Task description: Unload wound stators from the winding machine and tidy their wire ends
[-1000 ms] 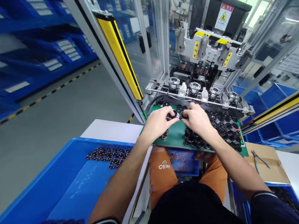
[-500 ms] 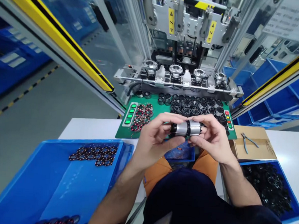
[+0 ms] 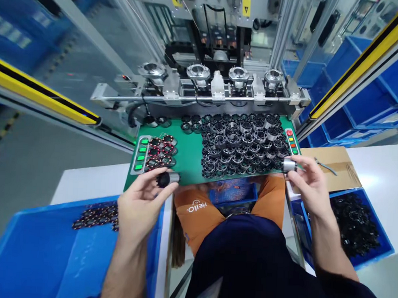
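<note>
Hands well apart, each gripping one part. Left hand [image 3: 142, 204] is pinching a silver-and-black ring [image 3: 168, 179] at the green mat's [image 3: 190, 159] near edge, just beside the copper-wound rings [image 3: 162, 150]. Right hand [image 3: 312, 184] is holding a silver ring [image 3: 289, 165] by the mat's right side, near the stacked black rings [image 3: 242, 144]. Pliers [image 3: 325, 166] are lying on cardboard [image 3: 335, 158], right of the mat. Four round metal fixtures [image 3: 198, 72] are sitting in a row behind.

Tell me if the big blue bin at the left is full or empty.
Neither: the blue bin is partly filled. Dark rings lie toward its far side, while much of its floor is bare.
</note>
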Demonstrator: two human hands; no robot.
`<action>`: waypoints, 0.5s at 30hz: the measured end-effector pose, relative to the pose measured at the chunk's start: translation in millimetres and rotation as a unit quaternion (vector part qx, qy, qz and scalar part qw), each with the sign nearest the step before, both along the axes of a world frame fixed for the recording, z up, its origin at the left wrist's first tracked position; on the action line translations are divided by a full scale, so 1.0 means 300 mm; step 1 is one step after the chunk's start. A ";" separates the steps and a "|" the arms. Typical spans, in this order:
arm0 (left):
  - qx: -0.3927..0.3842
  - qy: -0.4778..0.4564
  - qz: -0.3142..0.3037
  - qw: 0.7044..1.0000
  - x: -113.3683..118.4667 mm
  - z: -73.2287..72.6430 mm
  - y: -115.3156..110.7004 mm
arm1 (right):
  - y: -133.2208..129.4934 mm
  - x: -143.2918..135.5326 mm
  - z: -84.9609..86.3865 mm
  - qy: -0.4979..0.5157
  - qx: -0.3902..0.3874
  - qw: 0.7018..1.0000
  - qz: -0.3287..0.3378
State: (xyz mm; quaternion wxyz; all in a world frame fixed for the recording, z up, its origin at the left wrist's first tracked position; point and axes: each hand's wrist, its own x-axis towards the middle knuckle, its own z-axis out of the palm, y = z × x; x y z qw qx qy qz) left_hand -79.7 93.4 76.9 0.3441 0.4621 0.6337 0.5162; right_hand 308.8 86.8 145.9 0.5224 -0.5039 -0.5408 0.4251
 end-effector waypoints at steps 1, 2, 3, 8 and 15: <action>-0.007 0.034 0.005 0.999 -0.013 -0.020 0.000 | 0.001 0.046 -0.027 -0.048 0.009 0.998 -0.041; -0.013 0.068 0.004 0.998 -0.020 -0.038 0.002 | 0.003 0.093 -0.052 -0.102 0.018 0.991 -0.079; -0.017 0.101 -0.001 0.995 -0.023 -0.053 0.006 | 0.008 0.141 -0.075 -0.159 0.027 0.980 -0.113; 0.044 0.289 -0.038 0.956 0.004 -0.137 0.041 | 0.052 0.354 -0.165 -0.316 0.025 0.929 -0.191; 0.005 0.272 -0.043 0.961 0.014 -0.181 0.055 | 0.117 0.446 -0.343 -0.348 -0.032 0.921 -0.174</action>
